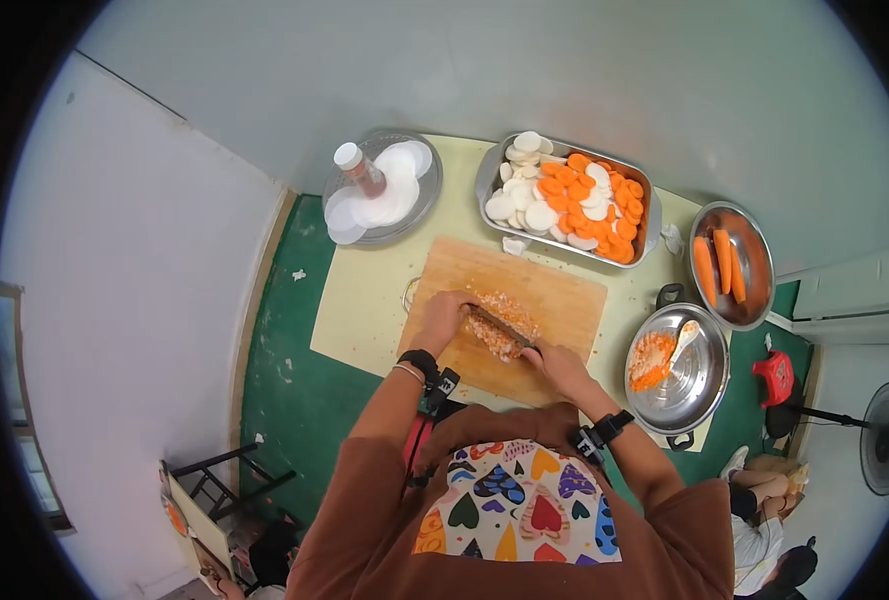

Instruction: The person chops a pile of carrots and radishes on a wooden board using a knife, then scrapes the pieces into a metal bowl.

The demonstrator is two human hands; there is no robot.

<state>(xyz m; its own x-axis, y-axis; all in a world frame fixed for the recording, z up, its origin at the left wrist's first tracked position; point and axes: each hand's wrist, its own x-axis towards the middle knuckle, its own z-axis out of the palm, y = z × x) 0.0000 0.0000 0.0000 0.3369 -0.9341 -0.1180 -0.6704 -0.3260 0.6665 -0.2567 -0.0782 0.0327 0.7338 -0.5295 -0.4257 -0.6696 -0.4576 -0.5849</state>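
A knife [502, 328] lies slantwise over finely chopped orange and white bits [494, 343] on the wooden cutting board [439, 270]. My right hand [562, 368] is closed around its dark handle at the lower right. At the blade's far end, my left hand [446, 314] has its fingers pressed together on the front of the knife. Chopped bits lie on both sides of the blade. The hands partly hide the knife's two ends.
Behind the board stands a metal tray [654, 215] of carrot and white slices. A plate [432, 200] holds white rounds and a shaker bottle [359, 170]. To the right are a bowl [759, 250] with carrots and a pot [699, 385] with chopped bits and a spoon [682, 342].
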